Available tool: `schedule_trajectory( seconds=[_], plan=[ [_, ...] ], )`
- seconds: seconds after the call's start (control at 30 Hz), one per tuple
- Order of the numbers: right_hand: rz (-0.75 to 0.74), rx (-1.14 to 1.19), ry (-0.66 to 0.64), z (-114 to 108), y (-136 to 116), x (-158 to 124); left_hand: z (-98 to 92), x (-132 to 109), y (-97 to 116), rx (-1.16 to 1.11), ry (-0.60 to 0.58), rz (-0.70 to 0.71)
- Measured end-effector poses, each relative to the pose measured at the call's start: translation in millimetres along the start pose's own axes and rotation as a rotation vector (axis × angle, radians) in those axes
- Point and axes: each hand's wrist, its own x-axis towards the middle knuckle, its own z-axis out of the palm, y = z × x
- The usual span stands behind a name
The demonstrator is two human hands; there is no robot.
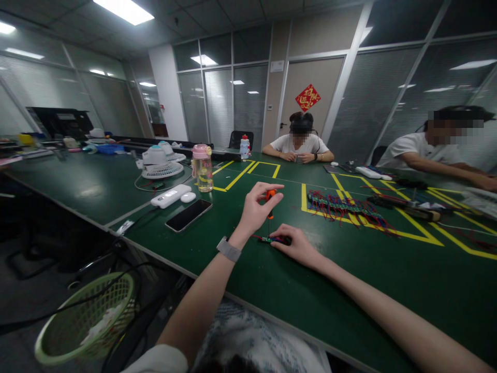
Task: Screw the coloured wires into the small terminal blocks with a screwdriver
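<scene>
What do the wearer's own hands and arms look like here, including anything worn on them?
The left hand and right hand are ungloved. A broad grey band circles the left wrist; a pale sleeve shows higher on that arm. The right forearm is bare.

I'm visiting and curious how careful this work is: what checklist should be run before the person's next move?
1. Screwdriver upright: ok, orange handle up, shaft down toward the small green board.
2. Left hand at the handle: ok; how firm the grip is, cannot tell.
3. Right hand at the board: ok, fingertips on its right end.
4. Tip seated properly: cannot tell, too small.
5. Phone and bottle apart from both hands: ok.
6. Row of wired boards apart from both hands: ok.
</scene>
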Motion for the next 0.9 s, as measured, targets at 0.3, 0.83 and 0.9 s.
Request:
schedule_trajectory(
  seconds=[0.3, 0.83, 0.9],
  plan=[
    [-0.004, 0.032, 0.006, 0.3, 0.9, -0.4, 2.3, 0.2, -5.0, -0.104, -0.032, -0.078],
    [0.038, 0.023, 0.033, 0.5, 0.7, 0.8, 0.4, 0.3, -4.0, 0.073, 0.003, -0.008],
    [0.040, 0.024, 0.032, 0.5, 0.8, 0.7, 0.0, 1.2, -3.7, 0.000, -0.027, -0.024]
  ],
)
